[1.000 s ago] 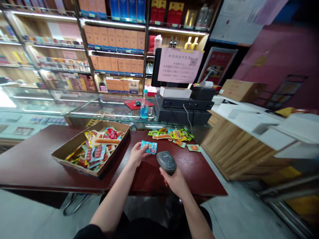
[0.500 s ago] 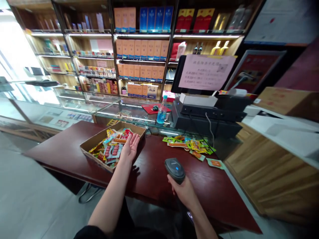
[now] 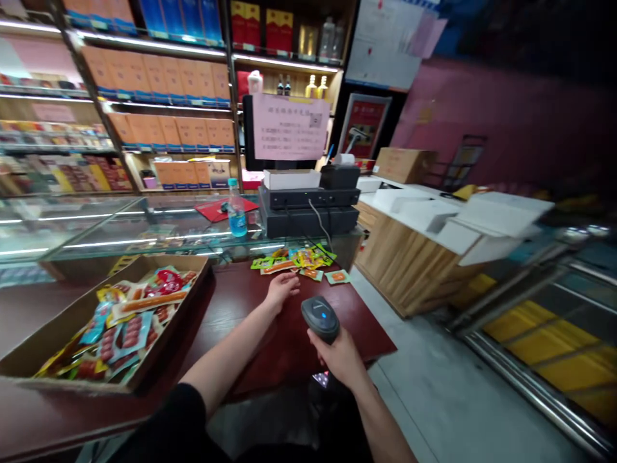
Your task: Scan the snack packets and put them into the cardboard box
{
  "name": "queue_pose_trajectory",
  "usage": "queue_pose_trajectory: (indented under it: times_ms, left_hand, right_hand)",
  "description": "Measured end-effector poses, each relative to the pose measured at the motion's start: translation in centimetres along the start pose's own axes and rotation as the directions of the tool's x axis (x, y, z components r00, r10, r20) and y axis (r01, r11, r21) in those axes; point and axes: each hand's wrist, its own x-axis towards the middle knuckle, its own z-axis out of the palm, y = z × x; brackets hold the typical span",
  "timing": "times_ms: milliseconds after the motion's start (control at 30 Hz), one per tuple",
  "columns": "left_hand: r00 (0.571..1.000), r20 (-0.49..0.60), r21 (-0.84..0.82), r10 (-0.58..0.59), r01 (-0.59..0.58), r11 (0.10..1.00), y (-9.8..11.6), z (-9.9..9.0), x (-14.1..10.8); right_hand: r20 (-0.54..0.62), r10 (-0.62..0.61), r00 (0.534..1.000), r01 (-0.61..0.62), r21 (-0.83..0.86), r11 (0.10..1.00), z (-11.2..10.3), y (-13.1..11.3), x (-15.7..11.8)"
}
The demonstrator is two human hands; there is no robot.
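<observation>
My right hand (image 3: 340, 354) is wrapped round the grip of a dark grey barcode scanner (image 3: 320, 317), which has a small blue light on top and is held over the front of the table. My left hand (image 3: 283, 290), fingers loosely bent and apart, hovers above the tabletop with nothing visible in it. Just beyond it lies a pile of packaged snacks (image 3: 308, 258) in green and yellow wrappers, with one flat packet (image 3: 338, 276) at its right end. To the left stands an open cardboard box (image 3: 144, 376) filled with wrapped sausages and other snack packets (image 3: 130, 331).
The dark red table (image 3: 236, 299) meets a glass counter (image 3: 183, 241) bearing a bottle of blue drink (image 3: 236, 209) and a black cash register (image 3: 308, 218). A wood-panelled counter (image 3: 402, 263) stands at right, near a metal rail (image 3: 520, 283). Stocked shelves line the back.
The view has swung to the right. My left hand has moved from above the cardboard box towards the snack pile. My right hand keeps hold of the barcode scanner.
</observation>
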Motion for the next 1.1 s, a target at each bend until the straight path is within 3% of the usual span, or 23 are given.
queue_pose_trajectory:
  times_ms: [67,133,233,333,433,567,733,833,900,1000,1100]
  left_hand:
    - [0.994,0.095,0.226,0.048,-0.069,0.972,-1.6,2.6,1.7]
    - [0.964,0.225,0.447,0.14,-0.23,0.865,-2.8,4.9,3.0]
    - [0.855,0.468,0.598,0.223,-0.492,0.633,-4.1,7.6,4.5]
    - [0.77,0.615,0.627,0.169,-0.608,0.487,-5.0,9.5,5.5]
    - [0.761,0.642,0.67,0.088,-0.614,0.418,-5.5,10.6,6.3]
    - [0.785,0.617,0.704,0.054,-0.581,0.408,-5.5,10.7,6.7]
    - [0.801,0.594,0.704,0.073,-0.561,0.436,-4.2,7.9,4.6]
    - [0.796,0.595,0.681,0.112,-0.573,0.457,-2.9,4.6,2.5]
    - [0.833,0.536,0.679,0.139,-0.523,0.515,-1.8,1.9,1.4]
    - [0.926,0.358,0.668,0.122,-0.346,0.659,0.0,-2.1,0.2]
    - [0.984,0.156,0.551,-0.083,-0.017,0.834,1.8,-5.5,-0.9]
  right_hand:
    - [-0.049,0.023,0.999,-0.023,-0.001,1.0,-1.1,0.4,-0.3]
    - [-0.1,0.021,0.995,-0.023,-0.014,1.0,-2.2,0.9,-0.4]
    - [-0.184,-0.005,0.983,-0.005,-0.052,0.999,-3.7,1.6,-0.7]
    - [-0.249,-0.003,0.969,-0.02,-0.09,0.996,-4.9,2.1,-1.0]
    - [-0.278,0.02,0.96,-0.052,-0.105,0.993,-5.8,2.4,-1.4]
    - [-0.296,0.017,0.955,-0.047,-0.095,0.994,-6.2,2.3,-1.9]
    - [-0.264,-0.004,0.965,-0.026,-0.11,0.994,-5.5,1.5,-2.0]
    - [-0.229,-0.019,0.973,-0.008,-0.118,0.993,-4.5,1.1,-1.9]
    - [-0.204,-0.037,0.978,0.014,-0.113,0.994,-3.7,1.0,-1.8]
    - [-0.152,-0.063,0.986,0.052,-0.077,0.996,-2.3,0.8,-1.6]
    - [-0.086,-0.056,0.995,0.054,-0.027,0.998,-1.0,0.7,-1.3]
